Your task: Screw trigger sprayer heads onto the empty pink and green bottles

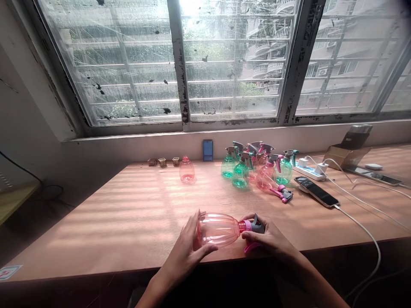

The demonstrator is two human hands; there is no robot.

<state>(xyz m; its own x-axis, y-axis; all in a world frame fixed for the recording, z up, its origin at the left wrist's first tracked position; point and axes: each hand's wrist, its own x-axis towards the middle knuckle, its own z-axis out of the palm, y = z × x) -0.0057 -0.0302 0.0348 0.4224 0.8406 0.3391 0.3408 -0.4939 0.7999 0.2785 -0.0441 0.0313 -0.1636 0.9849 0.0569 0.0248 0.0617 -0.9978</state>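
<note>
A clear pink spray bottle (218,230) lies sideways between my hands, just above the table's front edge. My left hand (192,244) is wrapped round its base, thumb on the near side. At the neck, my right hand (265,233) grips the grey and pink spray head (253,226). Red screw thread shows between the bottle and the pink collar. The trigger points down towards me, partly hidden by my fingers. Farther back stands a pink bottle without a spray head (186,171). A loose pink and grey spray head (282,193) lies to the right.
Several green and pink spray bottles (240,175) stand grouped at the back. Right of them are a phone (317,192) on a cable, a power strip (311,171) and a cardboard box (343,156). Small brown baskets (162,162) and a blue-screened device (207,150) sit by the wall.
</note>
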